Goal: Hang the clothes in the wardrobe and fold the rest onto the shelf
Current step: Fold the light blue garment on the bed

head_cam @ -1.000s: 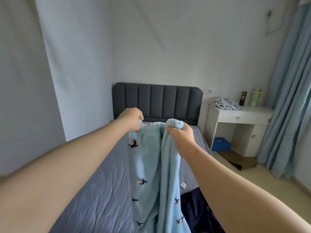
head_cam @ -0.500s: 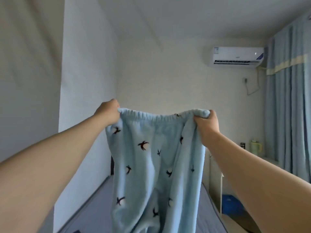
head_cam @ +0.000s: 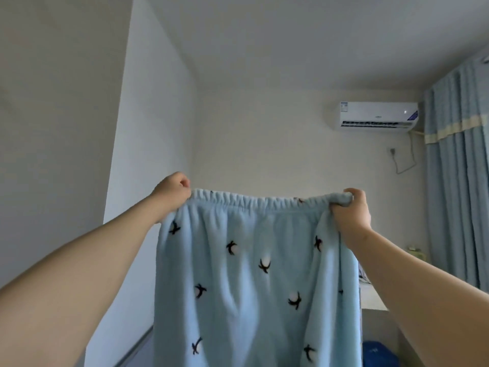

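Note:
Light blue fleece trousers (head_cam: 254,282) with small dark bird prints hang in front of me, held up by the elastic waistband. My left hand (head_cam: 173,192) grips the waistband's left end in a fist. My right hand (head_cam: 350,210) grips the right end, with cloth bunched under its fingers. The waistband is stretched flat between the two hands at about chest height. The legs drop out of the bottom of the frame. No wardrobe or shelf is in view.
A white wall corner (head_cam: 127,181) stands close on the left. An air conditioner (head_cam: 377,116) is mounted high on the far wall. Blue curtains (head_cam: 457,181) hang at the right. A white desk (head_cam: 371,298) and a blue object (head_cam: 377,353) show beside the trousers.
Both hands have raised the trousers and pulled apart, spreading the bunched waistband out flat. My view has tilted up from the bed to the wall and ceiling.

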Available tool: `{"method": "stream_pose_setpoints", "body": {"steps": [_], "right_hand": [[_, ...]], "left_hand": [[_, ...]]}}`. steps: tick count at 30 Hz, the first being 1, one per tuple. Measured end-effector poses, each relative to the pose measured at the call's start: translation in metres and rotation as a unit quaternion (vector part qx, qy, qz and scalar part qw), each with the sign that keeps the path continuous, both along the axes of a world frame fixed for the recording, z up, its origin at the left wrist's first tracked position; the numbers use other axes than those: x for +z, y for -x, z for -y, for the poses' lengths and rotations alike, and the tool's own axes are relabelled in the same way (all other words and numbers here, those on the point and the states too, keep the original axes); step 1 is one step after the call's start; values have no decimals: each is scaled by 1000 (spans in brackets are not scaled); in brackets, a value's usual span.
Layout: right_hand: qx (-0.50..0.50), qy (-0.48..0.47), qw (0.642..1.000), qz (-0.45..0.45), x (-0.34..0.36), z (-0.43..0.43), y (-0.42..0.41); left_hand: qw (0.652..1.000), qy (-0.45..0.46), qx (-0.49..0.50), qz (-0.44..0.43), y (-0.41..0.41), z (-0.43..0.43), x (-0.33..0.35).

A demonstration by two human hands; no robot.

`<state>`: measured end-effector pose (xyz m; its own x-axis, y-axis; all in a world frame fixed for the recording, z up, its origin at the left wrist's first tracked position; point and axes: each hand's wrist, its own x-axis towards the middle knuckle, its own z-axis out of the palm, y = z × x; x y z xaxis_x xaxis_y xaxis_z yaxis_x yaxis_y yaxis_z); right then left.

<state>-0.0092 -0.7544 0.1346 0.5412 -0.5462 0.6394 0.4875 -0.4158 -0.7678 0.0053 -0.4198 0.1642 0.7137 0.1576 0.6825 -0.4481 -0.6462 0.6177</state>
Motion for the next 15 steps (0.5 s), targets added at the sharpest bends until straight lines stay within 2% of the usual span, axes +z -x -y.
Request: {"method": "stream_pose_setpoints", "body": {"steps": [2,3,5,7,9,10,11,14,15], "right_hand": [[-17,2,1000,-24,3,1,-1],[-22,9,999,-37,3,-1,-1],[-27,27,998,-57,1,-6,-3],[-16,37,997,-65,-3,-7,-4],[11,45,997,-68,-8,-6,-5],[22,49,996,-68,-10,-5,-5],[30,45,996,-65,-11,-4,-5],[42,1,997,-62,-16,-5,-3],[46,-1,996,-79,-19,-8,-4]], "left_hand": [[987,128,-83,-41,6,2,8],[978,141,-125,-85,10,4,10],[965,71,-170,-185,13,5,9],[946,-66,-158,-276,13,5,5],[926,-176,-110,-316,14,4,2],[926,-192,-80,-314,15,4,2],[933,-175,-72,-305,14,2,1],[950,-21,-118,-288,11,2,-6],[951,-28,-95,-293,12,4,-11]]}}
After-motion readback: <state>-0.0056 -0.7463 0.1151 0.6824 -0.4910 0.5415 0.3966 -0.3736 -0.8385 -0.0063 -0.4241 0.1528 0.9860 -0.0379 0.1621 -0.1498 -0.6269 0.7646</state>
